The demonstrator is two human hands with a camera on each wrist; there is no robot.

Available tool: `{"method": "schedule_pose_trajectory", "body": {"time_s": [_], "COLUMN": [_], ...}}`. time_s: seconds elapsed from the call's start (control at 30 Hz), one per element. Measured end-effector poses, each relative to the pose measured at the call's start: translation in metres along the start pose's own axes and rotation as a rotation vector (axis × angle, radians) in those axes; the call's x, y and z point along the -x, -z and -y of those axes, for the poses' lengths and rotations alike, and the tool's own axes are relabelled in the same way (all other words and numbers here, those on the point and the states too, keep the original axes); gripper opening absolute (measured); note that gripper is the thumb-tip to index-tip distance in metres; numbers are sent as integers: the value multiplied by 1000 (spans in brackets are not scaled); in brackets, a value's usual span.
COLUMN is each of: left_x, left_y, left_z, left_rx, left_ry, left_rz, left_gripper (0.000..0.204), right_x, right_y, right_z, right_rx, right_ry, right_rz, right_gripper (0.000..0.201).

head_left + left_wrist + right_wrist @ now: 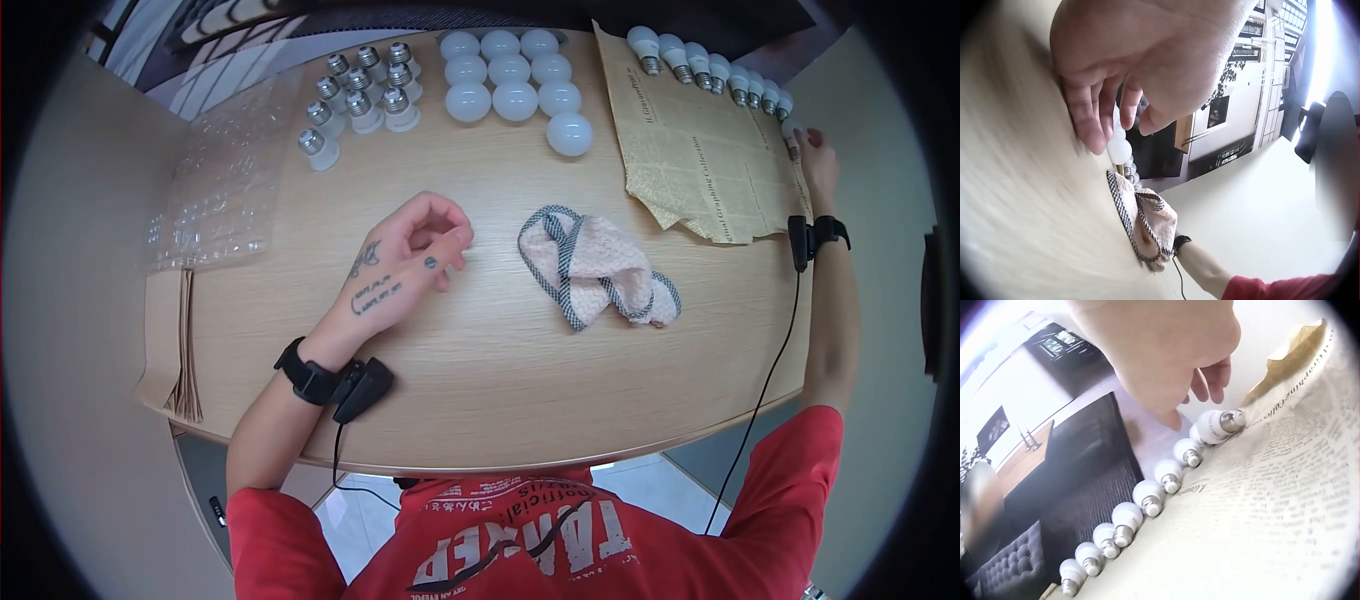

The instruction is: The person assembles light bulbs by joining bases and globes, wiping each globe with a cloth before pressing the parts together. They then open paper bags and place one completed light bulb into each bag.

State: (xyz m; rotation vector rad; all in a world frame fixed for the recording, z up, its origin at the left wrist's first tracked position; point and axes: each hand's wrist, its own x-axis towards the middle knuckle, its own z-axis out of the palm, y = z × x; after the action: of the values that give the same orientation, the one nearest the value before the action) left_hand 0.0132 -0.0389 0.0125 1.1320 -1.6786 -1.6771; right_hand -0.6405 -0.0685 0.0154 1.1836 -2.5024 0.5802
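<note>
At the right end of a row of white light bulbs (718,72), my right hand (820,168) hovers over the last bulb (1213,427). Its thumb and fingers are spread, with the fingertips close to that bulb's round end. The bulb lies on its side at the edge of a printed brown paper sheet (700,150), metal base toward the paper. My left hand (405,262) is above the middle of the table with loosely bent fingers and nothing in it. To its right is a crumpled pink cloth (610,262) with a checked border.
Round white bulbs (509,68) stand in rows at the back centre. Several bulbs with metal bases up (366,110) stand left of them. A clear plastic tray (215,185) and folded brown paper (178,345) lie along the left side. A cable (765,385) trails from the right wrist.
</note>
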Motion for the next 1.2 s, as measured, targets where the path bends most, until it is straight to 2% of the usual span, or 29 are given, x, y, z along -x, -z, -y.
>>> {"method": "schedule_pose_trajectory", "body": {"time_s": [0.07, 0.17, 0.27, 0.33, 0.4, 0.47, 0.57, 0.67, 0.77, 0.97, 1.07, 1.2], "left_x": [-4, -7, -10, -11, -11, -11, -9, -8, -9, -9, -8, -4], "left_y": [0, -1, -2, -2, -3, -3, -3, -4, -4, -5, -5, -8], "left_z": [-3, -4, -4, -4, -4, -5, -4, -2, 0, 2, 5, -1], "left_rx": [-29, -75, -80, -90, -115, -128, -120, -98, -75, -1, 54, 142], "left_ry": [-3, -14, -4, 0, -12, -22, -36, -48, -52, -46, -73, -166], "left_rz": [-1, -3, -16, -20, -10, -6, -2, 4, 10, 11, -17, -45], "left_gripper": [15, 16, 16, 17, 15, 14, 15, 15, 16, 18, 23, 28], "right_x": [12, 51, 83, 116, 152, 183, 209, 219, 223, 221, 226, 248], "right_y": [14, 47, 57, 69, 80, 91, 93, 80, 69, 62, 80, 102], "right_z": [24, 78, 127, 165, 202, 237, 270, 284, 293, 293, 300, 308], "right_rx": [-80, -277, -447, -560, -582, -516, -388, -368, -241, -237, -395, -688], "right_ry": [76, 140, 327, 497, 566, 711, 879, 926, 891, 887, 764, 801], "right_rz": [-82, -101, -80, 52, 246, 369, 409, 454, 498, 517, 587, 558], "right_gripper": [52, 46, 36, 29, 27, 31, 39, 46, 48, 51, 52, 53]}}
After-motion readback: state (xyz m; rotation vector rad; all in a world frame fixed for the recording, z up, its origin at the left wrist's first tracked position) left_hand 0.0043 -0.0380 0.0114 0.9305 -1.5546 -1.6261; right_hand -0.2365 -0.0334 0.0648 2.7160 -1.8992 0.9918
